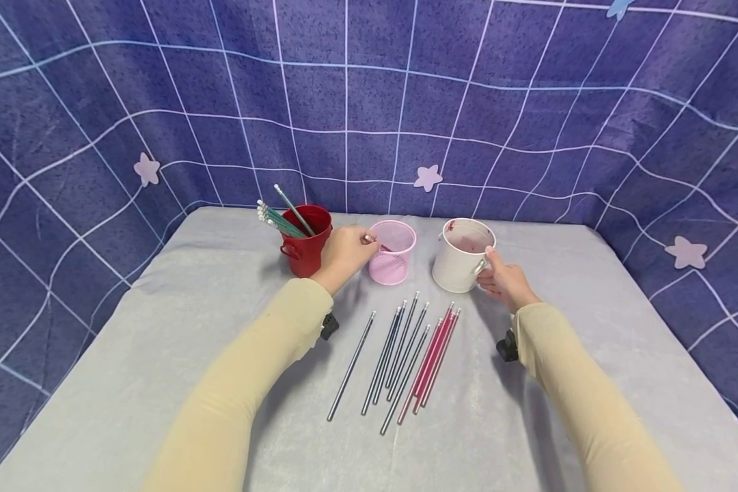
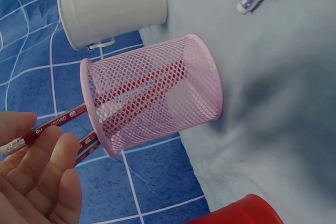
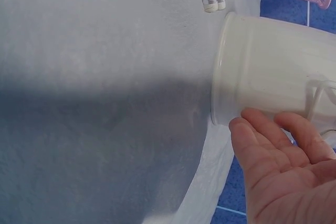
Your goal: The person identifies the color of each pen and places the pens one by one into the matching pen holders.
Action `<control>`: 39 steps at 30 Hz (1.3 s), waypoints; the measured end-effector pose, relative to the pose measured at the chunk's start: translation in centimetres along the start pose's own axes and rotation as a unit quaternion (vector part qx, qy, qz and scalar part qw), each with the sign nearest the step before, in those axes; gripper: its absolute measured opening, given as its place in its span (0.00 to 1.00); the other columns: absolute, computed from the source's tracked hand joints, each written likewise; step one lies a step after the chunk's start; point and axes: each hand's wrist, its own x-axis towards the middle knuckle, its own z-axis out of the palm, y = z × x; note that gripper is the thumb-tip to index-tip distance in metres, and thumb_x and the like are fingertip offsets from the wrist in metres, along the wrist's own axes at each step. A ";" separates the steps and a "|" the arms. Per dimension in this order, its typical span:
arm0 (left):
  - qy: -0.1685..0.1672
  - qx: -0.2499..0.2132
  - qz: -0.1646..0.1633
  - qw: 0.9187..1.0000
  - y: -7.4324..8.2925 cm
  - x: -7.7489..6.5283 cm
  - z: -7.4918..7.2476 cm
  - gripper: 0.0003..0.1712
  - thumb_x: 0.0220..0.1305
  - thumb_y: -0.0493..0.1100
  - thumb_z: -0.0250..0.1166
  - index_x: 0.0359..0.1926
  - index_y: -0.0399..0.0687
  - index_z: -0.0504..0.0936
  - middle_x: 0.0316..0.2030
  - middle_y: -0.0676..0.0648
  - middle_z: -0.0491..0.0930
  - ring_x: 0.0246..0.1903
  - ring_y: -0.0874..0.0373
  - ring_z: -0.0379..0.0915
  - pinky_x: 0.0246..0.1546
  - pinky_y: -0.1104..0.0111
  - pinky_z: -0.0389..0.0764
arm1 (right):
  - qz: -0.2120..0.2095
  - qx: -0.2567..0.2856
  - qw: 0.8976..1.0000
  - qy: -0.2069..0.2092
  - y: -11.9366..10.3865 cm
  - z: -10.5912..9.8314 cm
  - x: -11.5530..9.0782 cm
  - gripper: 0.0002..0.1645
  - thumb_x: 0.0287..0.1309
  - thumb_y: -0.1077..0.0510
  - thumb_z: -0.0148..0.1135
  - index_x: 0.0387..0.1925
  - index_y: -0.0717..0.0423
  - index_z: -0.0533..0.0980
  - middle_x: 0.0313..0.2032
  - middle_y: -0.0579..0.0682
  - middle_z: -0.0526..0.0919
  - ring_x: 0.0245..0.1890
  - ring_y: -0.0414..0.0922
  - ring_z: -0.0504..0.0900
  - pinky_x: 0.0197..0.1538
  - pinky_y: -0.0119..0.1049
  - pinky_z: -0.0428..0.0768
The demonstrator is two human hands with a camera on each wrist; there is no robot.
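My left hand (image 1: 349, 251) is at the rim of a pink mesh pencil cup (image 1: 391, 268), pinching a red pencil (image 2: 63, 118) near its eraser end. The pencil's lower part runs down inside the cup, beside another red pencil (image 2: 88, 145) leaning there. My right hand (image 1: 506, 281) touches the side of a white metal bucket (image 1: 452, 270). Its thumb lies up by the rim near the small handle, and its fingers are fairly straight against the wall in the right wrist view. Reddish marks show on the bucket's inner wall.
Left of the cup stands a red bucket (image 1: 310, 256) with several green pencils (image 1: 283, 222) leaning in it. Dark blue pencils (image 1: 352, 365) and red pencils (image 1: 433, 362) lie on the grey cloth-covered table (image 1: 178, 355). A purple grid-patterned curtain (image 1: 369, 96) hangs behind.
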 end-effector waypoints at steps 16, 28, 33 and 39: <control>-0.190 0.081 0.044 0.978 0.8 -3.2 0.9 0.09 0.58 0.52 0.64 0.35 0.57 0.88 0.29 0.55 0.83 0.29 0.57 0.74 0.25 0.64 0.73 | 0.004 0.004 1.000 0.012 -0.1 -0.1 0.0 0.53 0.68 0.32 0.32 0.61 0.82 0.59 0.59 0.73 0.64 0.63 0.62 0.65 0.65 0.47 0.64; -0.239 0.099 0.146 0.955 3.5 -7.3 3.0 0.11 0.58 0.50 0.65 0.20 0.57 0.82 0.17 0.61 0.75 0.21 0.64 0.68 0.19 0.69 0.68 | -0.001 -0.004 1.000 0.000 -0.2 0.0 0.0 0.53 0.67 0.31 0.32 0.60 0.83 0.60 0.58 0.74 0.66 0.62 0.60 0.68 0.64 0.49 0.65; -0.311 0.101 0.176 0.929 3.8 -8.5 4.2 0.27 0.62 0.45 0.62 0.08 0.54 0.62 0.08 0.59 0.62 0.11 0.67 0.54 0.14 0.75 0.56 | -0.002 -0.002 1.000 0.008 -0.1 0.2 0.1 0.53 0.67 0.31 0.34 0.60 0.83 0.60 0.57 0.75 0.66 0.60 0.59 0.71 0.63 0.48 0.66; -0.389 0.129 0.188 0.893 4.3 -9.1 5.3 0.29 0.64 0.45 0.62 0.06 0.53 0.65 0.11 0.51 0.78 0.08 0.66 0.63 0.16 0.76 0.67 | 0.003 0.002 1.000 0.006 -0.1 -0.2 -0.2 0.55 0.66 0.30 0.33 0.61 0.83 0.58 0.60 0.74 0.63 0.63 0.62 0.65 0.64 0.48 0.65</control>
